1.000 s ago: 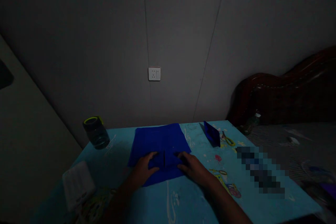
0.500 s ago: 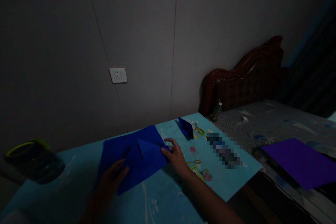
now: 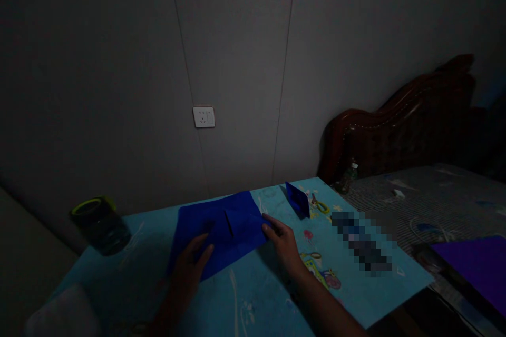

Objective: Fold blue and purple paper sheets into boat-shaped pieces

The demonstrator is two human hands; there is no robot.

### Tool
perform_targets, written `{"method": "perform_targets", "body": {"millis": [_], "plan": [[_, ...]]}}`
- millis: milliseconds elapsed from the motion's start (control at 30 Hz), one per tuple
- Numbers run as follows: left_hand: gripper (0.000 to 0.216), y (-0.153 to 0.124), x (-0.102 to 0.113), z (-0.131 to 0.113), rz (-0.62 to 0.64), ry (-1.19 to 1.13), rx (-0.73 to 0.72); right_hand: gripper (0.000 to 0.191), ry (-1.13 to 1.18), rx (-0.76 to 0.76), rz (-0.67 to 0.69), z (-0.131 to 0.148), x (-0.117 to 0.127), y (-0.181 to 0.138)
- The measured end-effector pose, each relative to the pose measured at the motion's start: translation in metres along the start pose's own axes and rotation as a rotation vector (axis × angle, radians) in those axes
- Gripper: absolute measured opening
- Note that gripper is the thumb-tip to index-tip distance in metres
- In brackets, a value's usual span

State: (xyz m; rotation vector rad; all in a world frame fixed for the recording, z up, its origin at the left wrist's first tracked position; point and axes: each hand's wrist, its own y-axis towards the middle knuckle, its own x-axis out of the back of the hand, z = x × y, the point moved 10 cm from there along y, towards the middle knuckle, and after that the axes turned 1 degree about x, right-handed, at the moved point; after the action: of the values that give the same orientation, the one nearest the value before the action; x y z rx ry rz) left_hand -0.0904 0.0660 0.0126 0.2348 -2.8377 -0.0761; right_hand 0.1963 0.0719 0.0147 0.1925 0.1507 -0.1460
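A dark blue sheet of paper (image 3: 190, 226) lies on the light blue table. Above its middle is a folded blue paper piece (image 3: 245, 221), with a dark narrow gap along its left edge. My right hand (image 3: 283, 242) pinches the right end of this piece between thumb and fingers. Over the sheet's lower left part, my left hand (image 3: 192, 263) has its thumb and fingers apart and nothing visible between them. It is dim there, so whether it touches the sheet I cannot tell.
A standing folded blue paper (image 3: 298, 200) and yellow-handled scissors (image 3: 322, 206) are at the back right of the table (image 3: 276, 300). A dark cup with a yellow-green rim (image 3: 100, 226) stands at the left. Purple paper (image 3: 474, 268) and a bottle (image 3: 348, 178) lie beyond the right edge.
The view has swung left, so everything appears further right. My right hand still grips the folded piece, which now looks flatter against the sheet.
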Motion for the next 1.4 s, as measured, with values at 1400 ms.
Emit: {"method": "perform_targets", "body": {"millis": [1400], "plan": [[0.013, -0.003, 0.038, -0.016, -0.276, -0.234, -0.256, 0.034, -0.226, 0.065, 0.139, 0.003, -0.013, -0.002]]}}
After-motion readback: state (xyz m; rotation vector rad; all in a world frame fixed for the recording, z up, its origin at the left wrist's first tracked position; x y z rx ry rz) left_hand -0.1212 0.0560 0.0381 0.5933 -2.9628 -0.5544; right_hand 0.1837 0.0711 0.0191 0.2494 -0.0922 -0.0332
